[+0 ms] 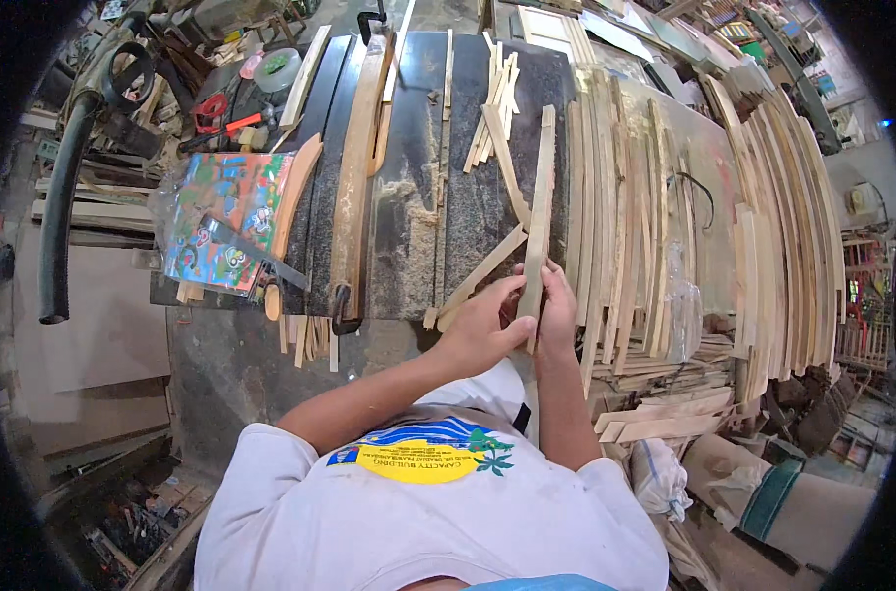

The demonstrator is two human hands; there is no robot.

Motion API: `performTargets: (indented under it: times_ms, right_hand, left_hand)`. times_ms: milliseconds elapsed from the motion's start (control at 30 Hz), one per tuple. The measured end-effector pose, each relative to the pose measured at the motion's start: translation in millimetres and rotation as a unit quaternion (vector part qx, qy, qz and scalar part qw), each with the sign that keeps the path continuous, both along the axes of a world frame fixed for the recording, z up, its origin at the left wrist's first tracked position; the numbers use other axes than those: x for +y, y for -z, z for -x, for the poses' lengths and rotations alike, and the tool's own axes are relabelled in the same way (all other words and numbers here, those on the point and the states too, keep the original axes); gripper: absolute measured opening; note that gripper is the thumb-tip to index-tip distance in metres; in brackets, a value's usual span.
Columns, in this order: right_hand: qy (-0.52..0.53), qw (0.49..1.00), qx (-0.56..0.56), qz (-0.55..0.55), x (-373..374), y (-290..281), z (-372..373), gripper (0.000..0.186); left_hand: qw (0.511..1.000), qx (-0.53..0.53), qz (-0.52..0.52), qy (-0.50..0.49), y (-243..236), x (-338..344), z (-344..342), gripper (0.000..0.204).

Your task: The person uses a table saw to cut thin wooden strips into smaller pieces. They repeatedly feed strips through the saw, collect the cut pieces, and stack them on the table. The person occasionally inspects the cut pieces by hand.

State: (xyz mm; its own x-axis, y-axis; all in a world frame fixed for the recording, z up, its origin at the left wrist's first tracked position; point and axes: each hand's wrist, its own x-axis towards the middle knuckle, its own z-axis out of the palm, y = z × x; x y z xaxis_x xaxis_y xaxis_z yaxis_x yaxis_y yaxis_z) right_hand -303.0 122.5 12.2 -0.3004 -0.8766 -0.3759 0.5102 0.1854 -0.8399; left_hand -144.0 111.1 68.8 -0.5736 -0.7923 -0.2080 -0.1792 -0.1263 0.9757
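A white T-shirt (409, 512) with a blue and yellow print fills the lower middle of the view, closest to the lens; both bare forearms rise from it toward the counter (409, 197), a dark stone-like slab dusted with sawdust. The left hand (482, 330) and the right hand (558, 310) meet at the counter's near edge; between them stands a long thin wooden slat (540, 212), its lower end gripped by both, its upper end reaching away over the dark slab; the left fingers (512, 295) are curled round the slat from the left, the right fingers (549, 281) are closed on it from the right. Just left of the hands, short strips (482, 271) lie slanting on the slab, one touching the near edge; a loose bundle of thin sticks (495, 108) lies farther back. To the right of the held slat, a broad row of pale curved slats (625, 217) covers the counter, and more of them fan out beyond (783, 227). On the left a long brown curved wooden piece (354, 187) runs along the slab; beside it lies a brightly coloured printed bag (222, 222) with a flat metal ruler (246, 251) across it; a thick black hose (59, 207) hangs at the far left; a stack of offcuts (665, 419) sits below the counter on the right.
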Motion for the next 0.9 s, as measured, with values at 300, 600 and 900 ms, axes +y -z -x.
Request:
performTargets:
  times_ms: [300,600,900]
  right_hand:
    - [-0.013,0.998,0.021,0.058,-11,-68,-27,0.043]
    - [-0.015,0.989,0.038,0.139,-23,-59,-23,0.040]
    - [-0.009,0.992,-0.012,0.125,-20,-73,-28,0.042]
  left_hand:
    - [0.891,0.332,-0.305,-0.050,-29,-25,-21,0.057]
    - [0.889,0.371,-0.268,-0.035,-43,-44,-18,0.058]
    - [0.887,0.363,-0.280,-0.047,-42,-42,-18,0.056]
